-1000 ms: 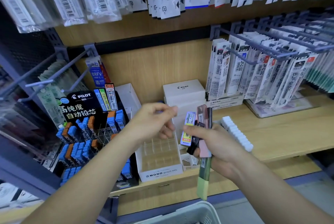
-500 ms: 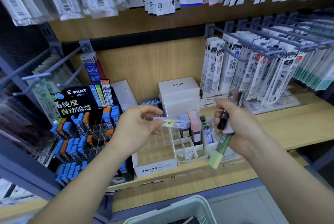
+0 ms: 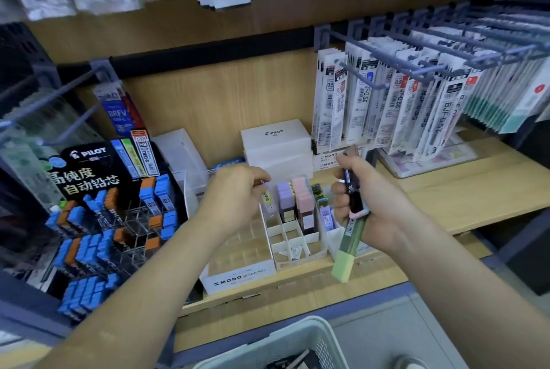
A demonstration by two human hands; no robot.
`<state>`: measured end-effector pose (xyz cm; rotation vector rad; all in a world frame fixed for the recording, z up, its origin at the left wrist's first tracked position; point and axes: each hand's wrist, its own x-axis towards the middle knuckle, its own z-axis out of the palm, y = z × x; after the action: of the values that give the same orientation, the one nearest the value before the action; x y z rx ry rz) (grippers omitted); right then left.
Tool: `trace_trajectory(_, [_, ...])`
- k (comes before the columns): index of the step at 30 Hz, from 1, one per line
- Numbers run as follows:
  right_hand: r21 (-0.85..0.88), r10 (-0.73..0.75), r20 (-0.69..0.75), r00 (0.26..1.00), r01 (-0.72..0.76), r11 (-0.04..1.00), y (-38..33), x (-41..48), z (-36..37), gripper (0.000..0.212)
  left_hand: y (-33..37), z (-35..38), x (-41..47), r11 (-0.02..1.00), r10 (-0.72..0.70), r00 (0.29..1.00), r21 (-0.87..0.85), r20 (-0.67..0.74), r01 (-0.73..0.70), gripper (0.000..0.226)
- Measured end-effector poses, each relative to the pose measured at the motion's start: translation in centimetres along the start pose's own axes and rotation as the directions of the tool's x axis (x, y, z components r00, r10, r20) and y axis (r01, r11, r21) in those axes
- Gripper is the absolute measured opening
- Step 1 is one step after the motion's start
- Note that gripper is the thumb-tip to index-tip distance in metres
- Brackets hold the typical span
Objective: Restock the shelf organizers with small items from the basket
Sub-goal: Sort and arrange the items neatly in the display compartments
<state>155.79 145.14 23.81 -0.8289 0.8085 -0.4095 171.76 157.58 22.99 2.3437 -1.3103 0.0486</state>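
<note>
Your left hand (image 3: 235,193) has tipped the yellow-labelled lead case (image 3: 268,199) from flat to upright, fingers pinching its top to slot it into the white organizer (image 3: 293,260) at its 11 o'clock corner. Your right hand (image 3: 369,205) clamps the spare cases (image 3: 349,237) ready; the basket (image 3: 309,339) sits at 6 o'clock.

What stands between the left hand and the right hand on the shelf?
In the head view, lilac cases, pink cases and a few green cases stand upright in the white divided organizer between the left hand and the right hand.
</note>
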Motion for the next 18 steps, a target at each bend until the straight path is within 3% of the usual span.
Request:
trace_trajectory(2, [0.008,-0.005,-0.011,1.000,0.005,1.000,-0.5,0.0,-0.6,0.021,0.1,-0.1,0.1,0.999,-0.028,1.000,-0.029,-0.005,0.028,0.018])
trace_trajectory(5, [0.051,-0.018,-0.021,1.000,0.019,0.999,-1.4,0.1,-1.8,0.021,1.0,-0.8,0.8,0.970,-0.082,0.996,-0.233,-0.032,0.073,0.013])
trace_trajectory(8, [0.051,-0.062,-0.022,0.998,0.063,0.997,-1.7,0.3,-2.7,0.023,2.9,0.2,1.0,0.936,-0.032,0.999,-0.350,-0.010,0.027,0.012])
trace_trajectory(18, [-0.029,-0.114,-0.069,0.991,0.112,0.993,-1.1,0.6,-3.8,0.025,5.3,6.0,0.5,0.974,0.193,0.981,-0.122,0.025,-0.189,0.015])
